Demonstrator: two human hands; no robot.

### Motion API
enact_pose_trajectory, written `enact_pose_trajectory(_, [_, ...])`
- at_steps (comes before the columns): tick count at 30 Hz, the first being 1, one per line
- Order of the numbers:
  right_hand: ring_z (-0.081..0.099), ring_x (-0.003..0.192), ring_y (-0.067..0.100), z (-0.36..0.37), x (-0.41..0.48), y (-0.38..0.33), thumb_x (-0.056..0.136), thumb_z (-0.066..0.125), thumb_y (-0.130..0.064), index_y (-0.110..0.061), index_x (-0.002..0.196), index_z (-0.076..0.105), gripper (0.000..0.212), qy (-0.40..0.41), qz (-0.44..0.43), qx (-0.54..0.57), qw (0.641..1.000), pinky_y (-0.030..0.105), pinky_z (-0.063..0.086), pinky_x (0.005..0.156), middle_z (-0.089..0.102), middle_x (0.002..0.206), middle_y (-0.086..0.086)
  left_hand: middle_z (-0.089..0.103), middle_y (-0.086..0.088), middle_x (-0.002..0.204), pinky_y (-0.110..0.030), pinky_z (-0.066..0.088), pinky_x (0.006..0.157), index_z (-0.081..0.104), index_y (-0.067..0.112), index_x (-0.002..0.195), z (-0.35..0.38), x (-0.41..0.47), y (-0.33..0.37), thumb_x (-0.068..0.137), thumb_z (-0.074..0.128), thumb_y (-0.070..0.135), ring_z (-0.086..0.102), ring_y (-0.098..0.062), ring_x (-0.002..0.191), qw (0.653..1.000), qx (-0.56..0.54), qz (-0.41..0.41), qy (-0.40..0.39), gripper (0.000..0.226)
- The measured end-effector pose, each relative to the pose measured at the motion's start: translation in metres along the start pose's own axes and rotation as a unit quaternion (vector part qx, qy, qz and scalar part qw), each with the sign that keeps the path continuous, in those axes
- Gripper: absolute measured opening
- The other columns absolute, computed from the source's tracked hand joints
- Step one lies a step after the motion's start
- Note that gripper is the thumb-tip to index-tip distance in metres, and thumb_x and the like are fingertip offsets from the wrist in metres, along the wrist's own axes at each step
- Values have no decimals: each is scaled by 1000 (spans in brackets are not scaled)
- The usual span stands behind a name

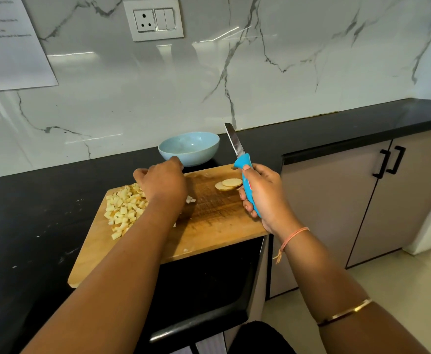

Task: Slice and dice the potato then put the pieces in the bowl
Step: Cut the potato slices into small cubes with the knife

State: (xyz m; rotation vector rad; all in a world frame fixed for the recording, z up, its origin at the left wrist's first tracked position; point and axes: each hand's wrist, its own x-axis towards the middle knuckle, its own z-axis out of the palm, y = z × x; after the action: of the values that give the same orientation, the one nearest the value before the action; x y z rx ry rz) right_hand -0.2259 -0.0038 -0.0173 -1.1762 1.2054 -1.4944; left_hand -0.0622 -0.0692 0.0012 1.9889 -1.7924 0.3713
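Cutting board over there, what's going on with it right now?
A person is partway through dicing potato on the wooden cutting board. Their left hand lies over the pile of diced potato on the board's left; whether it holds any is hidden. The right hand grips a blue-handled knife, blade raised and pointing away. Two round slices lie uncut near the far right, and the blue bowl behind looks empty.

— What were you wearing on your arms?
— Little. Both forearms (pixel 122 264) were bare. Above my right hand (pixel 265 192) I wore a thin peach thread (pixel 295 235), knotted, with a frayed tail hanging.
— Anything else?
— A slim gold bangle (pixel 344 312) sat farther up that same forearm.
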Motion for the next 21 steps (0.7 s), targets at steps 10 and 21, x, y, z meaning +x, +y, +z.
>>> enact_pose_trajectory(10, [41, 38, 9, 0, 1, 2, 101, 42, -33, -22, 114, 55, 21, 3, 6, 1, 1000, 22, 32, 42, 50, 61, 5, 59, 4, 113, -50, 25, 104, 68, 29, 107, 7, -5, 32, 92, 42, 59, 37, -23, 122, 980, -13, 141, -138, 42])
enact_pose_trajectory(21, [41, 38, 9, 1, 1, 2, 101, 42, -33, -19, 119, 55, 26, 8, 2, -13, 1000, 20, 33, 40, 50, 60, 4, 55, 3, 117, -44, 22, 102, 64, 21, 95, 10, -12, 47, 84, 57, 45, 27, -23, 130, 968, -121, 91, -201, 28])
